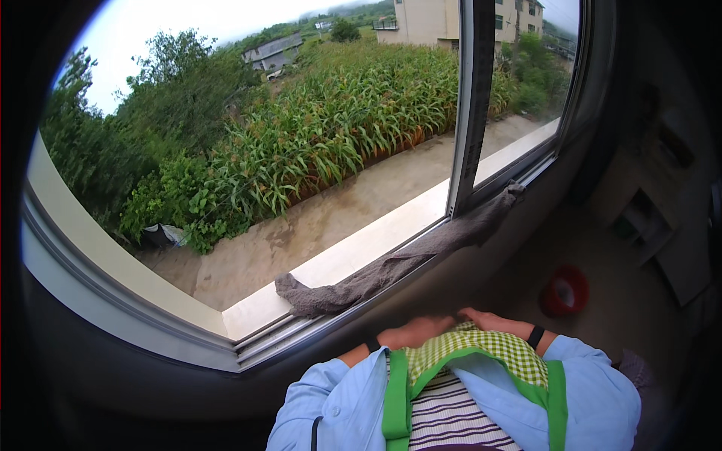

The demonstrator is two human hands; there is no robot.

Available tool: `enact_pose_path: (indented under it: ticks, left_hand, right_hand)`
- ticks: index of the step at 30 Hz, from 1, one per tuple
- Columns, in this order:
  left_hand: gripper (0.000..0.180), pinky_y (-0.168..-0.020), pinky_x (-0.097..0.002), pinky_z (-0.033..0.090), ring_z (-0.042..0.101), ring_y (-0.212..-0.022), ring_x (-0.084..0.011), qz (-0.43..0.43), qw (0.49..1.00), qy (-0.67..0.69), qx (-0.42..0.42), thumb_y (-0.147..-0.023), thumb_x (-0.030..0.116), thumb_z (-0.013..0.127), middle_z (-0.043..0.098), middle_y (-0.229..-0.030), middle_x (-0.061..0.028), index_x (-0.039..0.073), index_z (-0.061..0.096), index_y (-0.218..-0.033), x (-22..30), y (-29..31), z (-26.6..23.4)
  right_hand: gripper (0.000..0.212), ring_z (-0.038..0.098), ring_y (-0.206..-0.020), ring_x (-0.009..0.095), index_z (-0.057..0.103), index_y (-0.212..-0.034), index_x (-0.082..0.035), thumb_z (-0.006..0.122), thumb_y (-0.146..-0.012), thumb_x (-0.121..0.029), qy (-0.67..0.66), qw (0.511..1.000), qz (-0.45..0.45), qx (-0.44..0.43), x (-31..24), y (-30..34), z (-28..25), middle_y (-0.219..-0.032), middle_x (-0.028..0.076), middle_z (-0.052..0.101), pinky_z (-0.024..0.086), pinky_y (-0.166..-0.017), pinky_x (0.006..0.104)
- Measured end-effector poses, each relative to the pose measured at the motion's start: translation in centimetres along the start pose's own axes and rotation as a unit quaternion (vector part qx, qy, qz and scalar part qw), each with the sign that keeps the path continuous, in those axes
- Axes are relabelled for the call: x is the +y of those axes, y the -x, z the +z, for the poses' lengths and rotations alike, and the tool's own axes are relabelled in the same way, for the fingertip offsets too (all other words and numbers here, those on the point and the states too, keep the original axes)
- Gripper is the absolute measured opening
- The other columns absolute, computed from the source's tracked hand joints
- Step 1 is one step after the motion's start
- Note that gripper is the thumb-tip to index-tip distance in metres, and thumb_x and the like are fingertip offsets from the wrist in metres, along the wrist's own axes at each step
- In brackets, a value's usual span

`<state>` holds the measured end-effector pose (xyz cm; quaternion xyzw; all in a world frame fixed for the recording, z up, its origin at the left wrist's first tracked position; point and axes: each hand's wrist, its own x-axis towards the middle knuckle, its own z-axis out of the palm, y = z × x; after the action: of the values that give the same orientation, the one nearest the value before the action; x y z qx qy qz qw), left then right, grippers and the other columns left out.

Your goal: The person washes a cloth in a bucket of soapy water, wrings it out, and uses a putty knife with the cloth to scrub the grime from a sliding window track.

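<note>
Close in front of my body, my left hand point(418, 331) is at the far edge of the green-and-white checked apron point(481, 350); motion smears its fingers. My right hand point(490, 321) touches the same apron edge from the right, its fingertips pointing toward the left hand. Whether either hand grips the cloth cannot be made out. Beyond them a twisted grey-brown cloth point(391, 267) lies along the window sill and track, apart from both hands. Its far right end rests against the window frame.
The sliding window point(468, 113) stands partly open, its metal track point(274, 344) running along the sill. A red bucket point(564, 291) stands on the floor to the right, near a pale shelf unit point(639, 225). Outside are a concrete path point(301, 237) and a corn field point(331, 128).
</note>
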<state>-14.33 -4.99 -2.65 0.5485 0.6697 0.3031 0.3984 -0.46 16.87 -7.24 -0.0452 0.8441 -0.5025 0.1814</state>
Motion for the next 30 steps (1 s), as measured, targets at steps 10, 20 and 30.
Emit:
enact_pose_path:
  ticks: [10, 20, 30]
  left_hand:
    - [0.046, -0.096, -0.0345, 0.049, 0.063, -0.109, -0.0309, 0.016, 0.996, -0.087, 0.024, -0.100, 0.035, 0.048, 0.060, -0.127, -0.0182, 0.014, 0.049, -0.141, 2.9, 3.8, -1.8]
    - [0.045, -0.100, -0.0307, 0.044, 0.058, -0.118, -0.0207, 0.077, 0.968, 0.170, 0.167, -0.098, 0.024, 0.060, 0.061, -0.130, -0.0093, 0.014, 0.050, -0.141, -2.8, 4.7, 1.1]
    - [0.031, -0.109, -0.0398, 0.036, 0.044, -0.134, -0.0275, 0.190, 0.956, 0.210, 0.076, -0.104, 0.021, 0.047, 0.051, -0.140, -0.0131, 0.005, 0.063, -0.125, 1.0, 9.8, -4.7]
  right_hand:
    - [0.026, 0.061, -0.079, 0.009, 0.068, -0.106, -0.003, 0.055, -0.101, -0.025, -0.088, 0.991, 0.092, 0.044, -6.3, 1.5, -1.5, -0.084, -0.001, 0.067, 0.050, -0.075, 0.0265]
    - [0.047, 0.062, -0.080, 0.009, 0.069, -0.101, -0.004, 0.050, -0.100, -0.048, -0.353, 0.914, 0.202, 0.015, -7.0, 1.5, -0.1, -0.090, -0.001, 0.068, 0.052, -0.076, 0.0261]
    - [0.024, 0.057, -0.095, 0.012, 0.059, -0.114, -0.004, 0.065, -0.091, -0.008, 0.002, 0.932, -0.221, 0.287, -21.3, 4.9, -10.3, -0.107, 0.005, 0.058, 0.047, -0.082, 0.0252]
